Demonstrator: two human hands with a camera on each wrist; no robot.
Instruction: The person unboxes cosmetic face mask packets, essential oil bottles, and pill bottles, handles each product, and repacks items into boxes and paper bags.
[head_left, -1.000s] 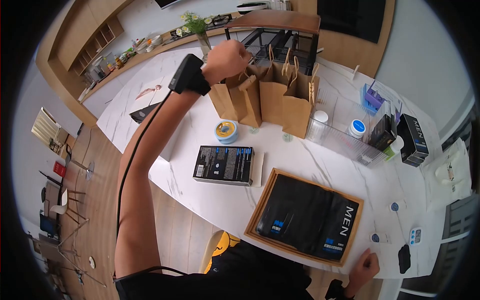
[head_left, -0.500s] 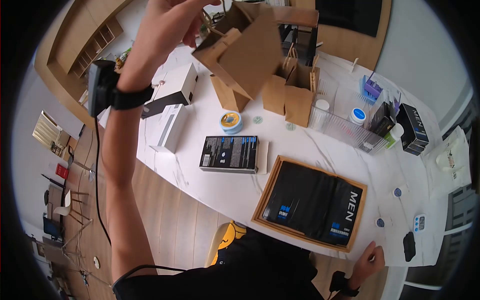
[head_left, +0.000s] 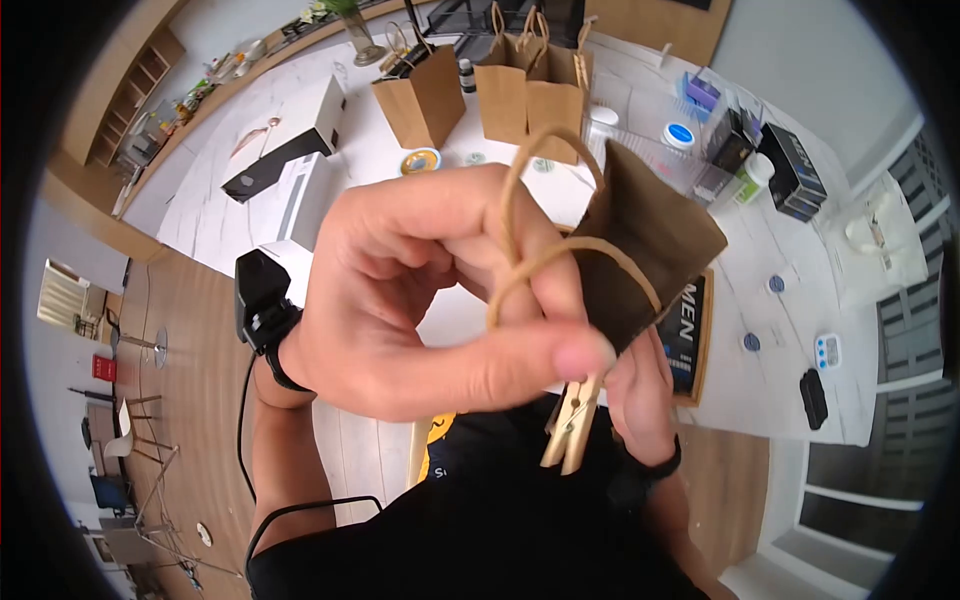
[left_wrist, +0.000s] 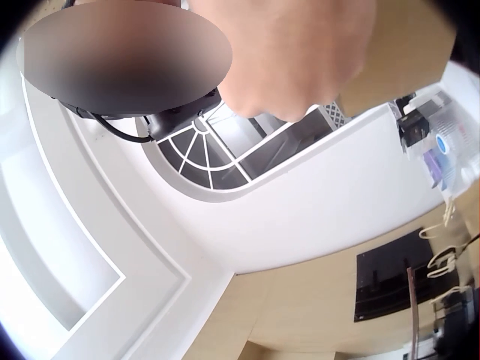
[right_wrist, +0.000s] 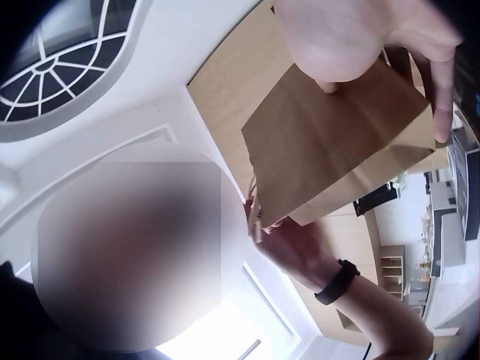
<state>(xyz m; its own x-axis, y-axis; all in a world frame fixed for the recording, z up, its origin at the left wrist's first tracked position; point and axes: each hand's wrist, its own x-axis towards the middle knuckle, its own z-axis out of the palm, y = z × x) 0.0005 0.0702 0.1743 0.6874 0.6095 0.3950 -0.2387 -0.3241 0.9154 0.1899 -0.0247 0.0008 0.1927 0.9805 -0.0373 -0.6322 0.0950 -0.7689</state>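
Presently | left hand point(head_left: 385, 345) pinches paper bag point(head_left: 650, 230); right hand point(head_left: 643, 395) rests against it | tray point(head_left: 706, 345) partly blocked | brown bags point(head_left: 555, 110) beyond

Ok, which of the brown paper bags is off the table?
The paper bag gripped by the left hand, held up close to the head camera; the other bags stand upright on the table.

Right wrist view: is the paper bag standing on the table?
No, the paper bag is up in the air, tilted, between the left hand and the right hand.
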